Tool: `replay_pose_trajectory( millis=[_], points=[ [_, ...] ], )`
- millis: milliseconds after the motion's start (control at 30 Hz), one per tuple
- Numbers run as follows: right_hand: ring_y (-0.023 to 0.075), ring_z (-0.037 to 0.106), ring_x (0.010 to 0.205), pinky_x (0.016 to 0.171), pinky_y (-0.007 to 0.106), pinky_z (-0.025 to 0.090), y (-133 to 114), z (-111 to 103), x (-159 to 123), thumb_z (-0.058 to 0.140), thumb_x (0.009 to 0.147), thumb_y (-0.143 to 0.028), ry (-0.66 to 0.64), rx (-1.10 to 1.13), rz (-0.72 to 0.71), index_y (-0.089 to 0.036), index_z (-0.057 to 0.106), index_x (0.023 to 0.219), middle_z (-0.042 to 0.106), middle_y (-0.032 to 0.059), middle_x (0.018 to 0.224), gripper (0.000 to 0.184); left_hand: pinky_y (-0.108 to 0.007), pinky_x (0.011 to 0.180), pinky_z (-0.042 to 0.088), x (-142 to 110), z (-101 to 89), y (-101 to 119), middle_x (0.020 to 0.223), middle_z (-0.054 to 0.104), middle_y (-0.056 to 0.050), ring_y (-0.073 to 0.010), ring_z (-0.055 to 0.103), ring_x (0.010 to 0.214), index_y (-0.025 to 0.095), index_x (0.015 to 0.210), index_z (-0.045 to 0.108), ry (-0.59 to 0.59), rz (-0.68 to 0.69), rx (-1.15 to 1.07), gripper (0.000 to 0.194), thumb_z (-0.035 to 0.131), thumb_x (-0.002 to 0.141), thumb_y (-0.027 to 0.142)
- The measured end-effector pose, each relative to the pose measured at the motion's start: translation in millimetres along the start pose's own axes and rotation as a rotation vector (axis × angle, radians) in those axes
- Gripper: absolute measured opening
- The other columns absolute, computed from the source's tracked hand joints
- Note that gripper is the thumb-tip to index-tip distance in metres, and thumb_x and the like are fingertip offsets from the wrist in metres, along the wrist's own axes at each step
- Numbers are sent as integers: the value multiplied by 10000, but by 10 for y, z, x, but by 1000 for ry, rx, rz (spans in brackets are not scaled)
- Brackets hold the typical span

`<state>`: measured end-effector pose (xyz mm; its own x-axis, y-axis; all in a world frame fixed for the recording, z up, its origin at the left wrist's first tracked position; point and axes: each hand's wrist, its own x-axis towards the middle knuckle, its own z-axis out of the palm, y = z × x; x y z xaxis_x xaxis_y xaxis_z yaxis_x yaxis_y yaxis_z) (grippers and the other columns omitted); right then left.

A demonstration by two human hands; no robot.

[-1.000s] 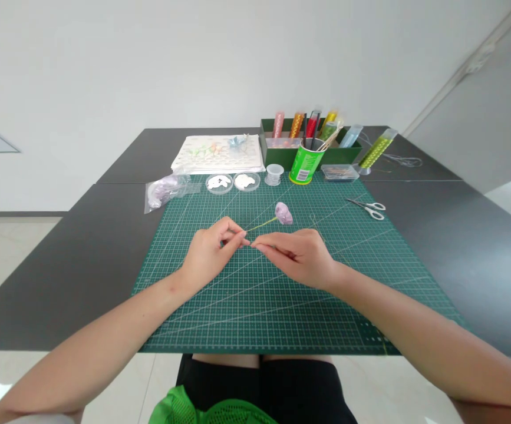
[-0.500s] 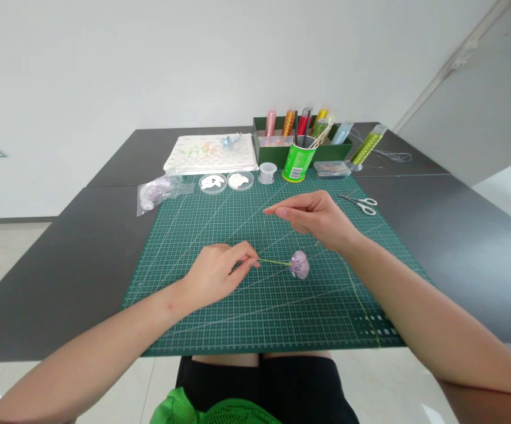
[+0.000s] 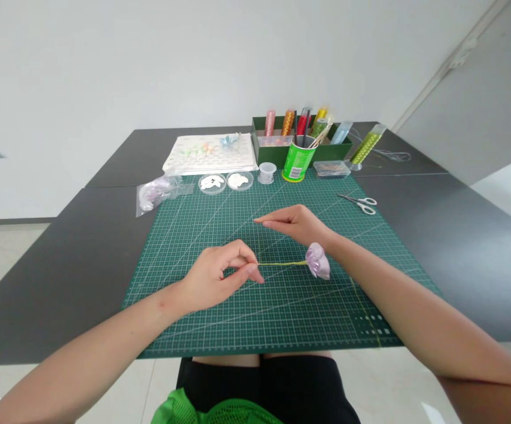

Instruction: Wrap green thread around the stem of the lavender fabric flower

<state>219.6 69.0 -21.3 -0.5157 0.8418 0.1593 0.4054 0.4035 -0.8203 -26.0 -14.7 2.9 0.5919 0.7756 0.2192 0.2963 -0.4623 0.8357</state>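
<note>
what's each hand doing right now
Left hand: closed, holding the lilac flower by its stem.
Right hand: fingers pinched closed; whether they hold anything fine can't be told.

Your view is bright, with soft and quite even light over the pale wall (image 3: 193, 65); its source you cannot see. At the right, the dark tabletop (image 3: 471, 235) gives you a weak grey shine, and small patches of the floor (image 3: 432, 412) glare near the bottom corners. The mat (image 3: 237, 318) shows you readable grid lines, but fine details of the flower (image 3: 317, 261) are soft. Towards the lower corners, your forearms (image 3: 100, 341) look stretched.
</note>
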Motion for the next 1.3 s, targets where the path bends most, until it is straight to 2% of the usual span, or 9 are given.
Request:
replay_pose_trajectory(
  millis=[200, 333, 467, 567, 733, 867, 1067, 1200, 1300],
  points=[
    [221, 768, 1002, 888, 338, 605, 57, 94, -38, 675, 961, -365, -151, -13, -21, -186, 823, 1147, 817, 86, 1114, 297, -291, 714, 568, 0, -88, 8, 708, 796, 13, -148, 738, 621, 229, 906, 551, 311, 48, 102, 98, 563, 1000, 253],
    [172, 763, 853, 782, 289, 582, -46, 87, -74, 646, 967, -253, -228, -115, -91, -201, 822, 1152, 830, 59, 1040, 261, -241, 563, 488, 15, -149, -36, 619, 741, 47, -110, 661, 506, 231, 894, 525, 476, 80, 202, 104, 554, 993, 215],
    [125, 651, 595, 593, 252, 492, -156, 53, -90, 669, 957, -266, -361, -80, -95, -163, 832, 1119, 816, 42, 821, 252, -237, 479, 416, 31, -201, -98, 622, 728, 52, -106, 643, 489, 234, 900, 541, 569, 32, 308, 89, 566, 986, 233],
    [106, 562, 518, 522, 239, 411, -223, 35, -105, 676, 963, -300, -462, -13, -97, -161, 836, 1109, 766, 16, 685, 258, -241, 494, 426, 48, -224, -141, 634, 727, 48, -112, 657, 521, 234, 897, 553, 602, 14, 361, 91, 565, 986, 249],
    [89, 559, 540, 495, 223, 375, -318, 34, -136, 683, 960, -284, -554, 104, -102, -189, 841, 1098, 816, 43, 854, 230, -248, 536, 442, 95, -248, -187, 635, 728, 53, -110, 631, 513, 232, 881, 552, 628, -47, 412, 90, 572, 968, 238],
    [74, 484, 504, 466, 211, 326, -393, 28, -156, 693, 963, -306, -601, 181, -130, -175, 838, 1099, 784, 28, 755, 238, -245, 547, 425, 137, -266, -235, 641, 737, 58, -116, 639, 522, 229, 872, 550, 561, -121, 420, 80, 564, 951, 225],
    [60, 338, 471, 435, 222, 240, -509, -47, -192, 690, 975, -327, -618, 286, -167, -136, 824, 1124, 656, -15, 597, 277, -254, 547, 438, 185, -216, -354, 635, 746, 59, -146, 654, 524, 235, 867, 535, 314, -244, 258, 104, 546, 962, 276],
    [55, 292, 464, 433, 227, 235, -570, -130, -218, 702, 973, -331, -552, 355, -188, -143, 825, 1124, 584, -41, 532, 271, -273, 617, 500, 186, -137, -346, 652, 756, 56, -153, 685, 565, 236, 871, 527, 187, -249, 186, 114, 527, 974, 284],
    [60, 328, 459, 435, 226, 271, -587, -194, -230, 721, 959, -324, -432, 376, -211, -165, 836, 1102, 592, -39, 521, 243, -263, 589, 489, 163, -84, -301, 679, 769, 51, -154, 695, 570, 238, 899, 532, 103, -258, 169, 87, 515, 978, 270]
  ],
)
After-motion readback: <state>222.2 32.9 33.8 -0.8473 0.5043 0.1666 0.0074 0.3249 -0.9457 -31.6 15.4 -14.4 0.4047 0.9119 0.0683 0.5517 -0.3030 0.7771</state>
